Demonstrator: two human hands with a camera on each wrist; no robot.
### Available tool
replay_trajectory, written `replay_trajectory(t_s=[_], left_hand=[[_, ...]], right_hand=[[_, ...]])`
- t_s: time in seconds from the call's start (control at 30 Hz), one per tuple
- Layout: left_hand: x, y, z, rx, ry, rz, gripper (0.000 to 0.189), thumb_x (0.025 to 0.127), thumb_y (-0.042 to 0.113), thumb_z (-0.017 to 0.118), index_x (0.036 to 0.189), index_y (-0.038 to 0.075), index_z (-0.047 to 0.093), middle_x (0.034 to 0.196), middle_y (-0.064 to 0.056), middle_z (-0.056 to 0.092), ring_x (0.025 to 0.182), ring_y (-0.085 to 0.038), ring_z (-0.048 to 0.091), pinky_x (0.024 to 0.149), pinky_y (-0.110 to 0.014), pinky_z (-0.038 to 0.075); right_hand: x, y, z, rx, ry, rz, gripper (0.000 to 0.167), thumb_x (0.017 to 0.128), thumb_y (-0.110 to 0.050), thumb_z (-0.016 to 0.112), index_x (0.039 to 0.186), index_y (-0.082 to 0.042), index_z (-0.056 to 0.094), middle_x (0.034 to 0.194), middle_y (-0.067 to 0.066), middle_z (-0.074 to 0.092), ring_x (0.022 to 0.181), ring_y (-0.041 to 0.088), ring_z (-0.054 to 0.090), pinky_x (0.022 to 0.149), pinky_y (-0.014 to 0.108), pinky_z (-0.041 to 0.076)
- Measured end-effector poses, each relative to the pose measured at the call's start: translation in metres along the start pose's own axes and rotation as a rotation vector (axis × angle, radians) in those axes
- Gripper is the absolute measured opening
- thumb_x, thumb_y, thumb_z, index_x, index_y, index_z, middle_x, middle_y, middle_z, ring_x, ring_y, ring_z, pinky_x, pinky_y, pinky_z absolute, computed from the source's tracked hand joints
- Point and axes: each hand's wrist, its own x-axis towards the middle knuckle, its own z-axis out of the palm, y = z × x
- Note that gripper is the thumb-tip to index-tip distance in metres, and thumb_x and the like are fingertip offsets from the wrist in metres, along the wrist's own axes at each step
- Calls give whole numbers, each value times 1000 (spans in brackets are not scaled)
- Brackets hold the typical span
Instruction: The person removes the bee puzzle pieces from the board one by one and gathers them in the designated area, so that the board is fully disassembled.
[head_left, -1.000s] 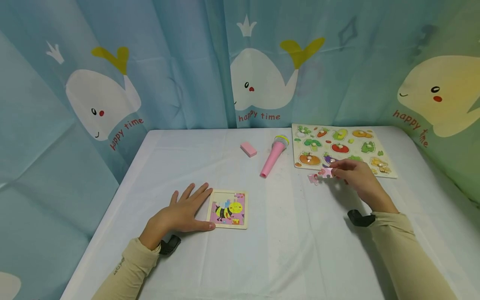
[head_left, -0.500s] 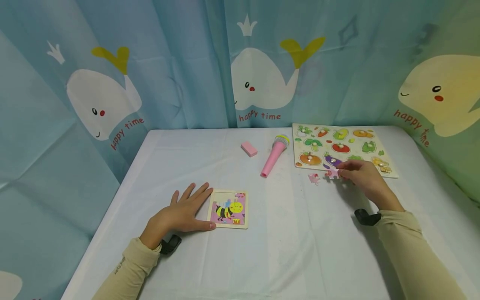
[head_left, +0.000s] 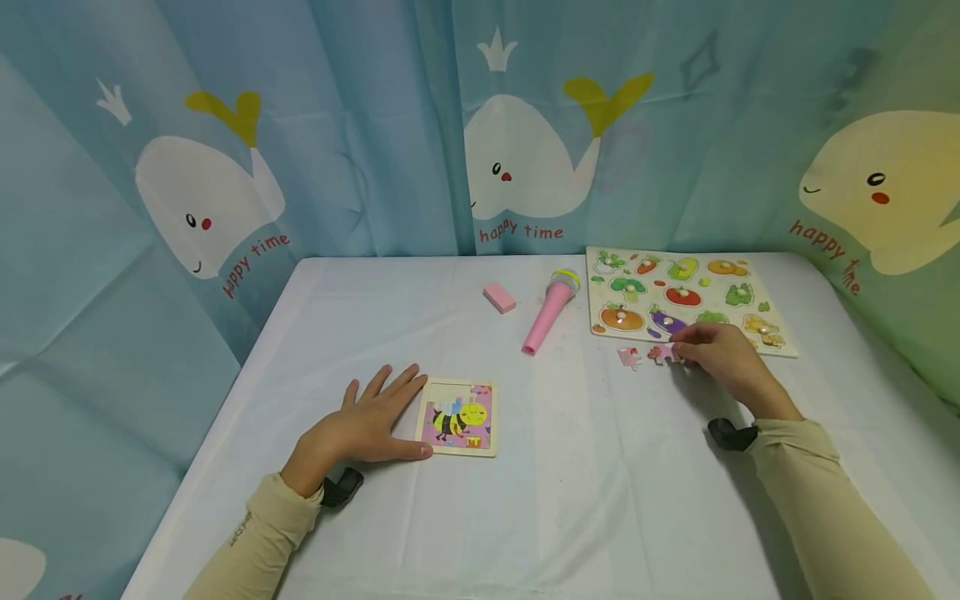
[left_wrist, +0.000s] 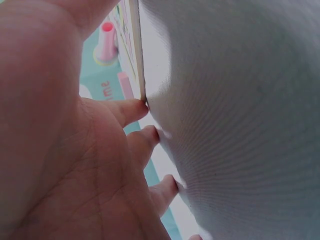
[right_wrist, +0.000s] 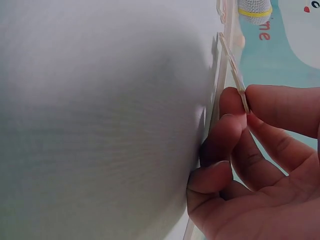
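Observation:
My left hand [head_left: 367,427] lies spread on the cloth, thumb and index finger touching the left edge of a small wooden-framed bee puzzle [head_left: 457,419]. In the left wrist view, the puzzle tray's edge [left_wrist: 137,50] meets a fingertip. At the right, my right hand [head_left: 723,362] pinches a pink jigsaw piece [head_left: 663,354] between thumb and fingers. The right wrist view shows that thin piece [right_wrist: 232,65] tilted, one end near the cloth. Another pink jigsaw piece [head_left: 629,358] lies on the table just left of it.
A vegetable peg puzzle board [head_left: 682,292] lies at the back right, just behind my right hand. Left of it are a pink toy microphone [head_left: 550,312] and a pink block [head_left: 499,297]. A whale-print curtain [head_left: 375,125] hangs behind the white-clothed table [head_left: 555,500].
My right hand has shifted right with its jigsaw piece, then slightly back left and lower, moving apart from the loose piece. My left hand stays by the bee puzzle.

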Motion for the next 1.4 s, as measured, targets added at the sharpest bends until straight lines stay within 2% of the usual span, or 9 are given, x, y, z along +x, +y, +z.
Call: replay_trajectory(t_s=[0.3,0.57,0.8,1.0,1.4], left_hand=[[0,1,0,2,-2,-7,109,91,58,80,172,12,24,179,-10,13,162,-45,1,118,-78,-2],[0,1,-1,1,0,-3,108,91,57,80,172,11,24,179,-11,13,162,-45,1,118,-78,-3],[-1,1,0,-7,4,-1,108,91,56,80,172,11,25,179,-12,14,162,-45,1,118,-78,-3],[-1,0,1,-11,12,9,108,91,56,80,171,10,25,179,-13,15,162,-46,2,118,-79,-2],[-2,1,1,-10,16,11,108,91,55,81,171,8,26,178,-14,16,162,-47,3,118,-78,-2]], right_hand=[[0,0,-1,-14,-14,-17,32,108,-15,62,129,10,64,101,11,67,93,28,55,73,33,47],[-1,1,-5,-50,-35,-18,37,112,-22,55,131,8,63,105,13,68,97,30,55,76,35,46],[-4,2,-9,-52,-27,-10,44,113,-27,54,134,11,61,101,13,68,94,30,56,76,35,45],[-7,0,-10,-42,-32,-19,46,113,-30,55,134,11,61,104,13,69,95,30,56,74,34,47],[-10,-24,3,10,-52,-129,44,113,-30,57,130,10,62,98,10,71,87,24,57,71,33,49]])
